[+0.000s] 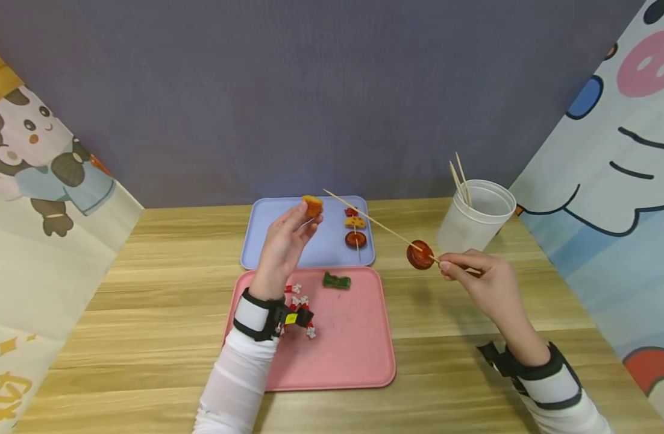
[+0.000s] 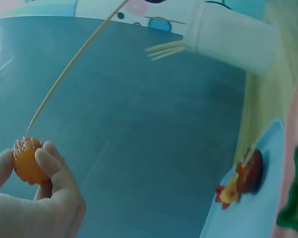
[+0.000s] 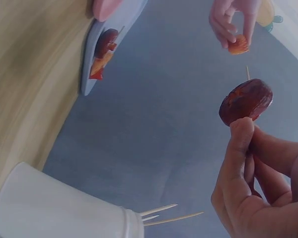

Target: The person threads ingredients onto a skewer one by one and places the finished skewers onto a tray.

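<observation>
My left hand [image 1: 288,241] pinches a small orange-yellow food piece [image 1: 313,206] above the blue tray; the left wrist view shows pale dots on its top. With thumb and fingertips, my right hand [image 1: 481,277] holds the blunt end of a thin wooden skewer [image 1: 383,226]. A round reddish-brown piece like a mushroom cap [image 3: 246,101] is threaded on it, close to the right fingertips. The skewer's point slants up leftward and ends near the orange piece, with a small gap in the head view.
On the blue tray [image 1: 310,260] lies a loaded skewer [image 1: 356,232] with red, yellow and brown pieces. The pink tray [image 1: 353,355] in front holds a green piece [image 1: 336,281] and several red-and-white pieces [image 1: 305,303], partly behind the left wrist. A white tub [image 1: 467,223] of skewers stands right.
</observation>
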`<state>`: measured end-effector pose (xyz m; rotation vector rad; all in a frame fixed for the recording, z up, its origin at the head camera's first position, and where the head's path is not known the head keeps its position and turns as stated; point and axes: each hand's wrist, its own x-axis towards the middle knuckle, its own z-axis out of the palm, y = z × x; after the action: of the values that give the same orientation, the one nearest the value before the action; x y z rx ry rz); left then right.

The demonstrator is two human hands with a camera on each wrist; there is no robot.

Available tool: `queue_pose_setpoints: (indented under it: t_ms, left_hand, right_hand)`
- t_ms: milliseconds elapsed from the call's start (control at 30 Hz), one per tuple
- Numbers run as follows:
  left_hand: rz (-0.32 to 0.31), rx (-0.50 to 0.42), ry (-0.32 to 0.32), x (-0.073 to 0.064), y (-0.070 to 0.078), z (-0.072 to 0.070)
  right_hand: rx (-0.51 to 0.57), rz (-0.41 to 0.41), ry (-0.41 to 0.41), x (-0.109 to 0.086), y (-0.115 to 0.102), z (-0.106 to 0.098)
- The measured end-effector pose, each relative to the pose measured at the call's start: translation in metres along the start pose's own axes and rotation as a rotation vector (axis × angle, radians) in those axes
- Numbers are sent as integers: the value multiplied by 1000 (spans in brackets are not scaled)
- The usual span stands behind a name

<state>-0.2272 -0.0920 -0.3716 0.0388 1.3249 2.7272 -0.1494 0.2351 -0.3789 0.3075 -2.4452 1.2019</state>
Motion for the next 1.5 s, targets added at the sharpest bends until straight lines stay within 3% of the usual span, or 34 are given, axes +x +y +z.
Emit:
queue_pose_setpoints:
  t_ms: [267, 400, 600, 933, 1500]
  left_hand:
    - [58, -89, 28, 3, 6, 3]
    - [55, -110, 24, 2, 6, 4]
    - [52, -100, 47, 0, 5, 2]
    - [63, -103, 35, 0, 4, 3]
    - [59, -79, 30, 2, -3, 7]
  right_hand:
    - [-4, -15, -23, -6, -6, -2]
    - [-28, -28, -20, -8, -4, -1]
    - [-24, -51, -30, -9, -4, 2]
    - [8, -39, -48, -9, -2, 4]
    - [-30, -25, -50, -8, -2, 5]
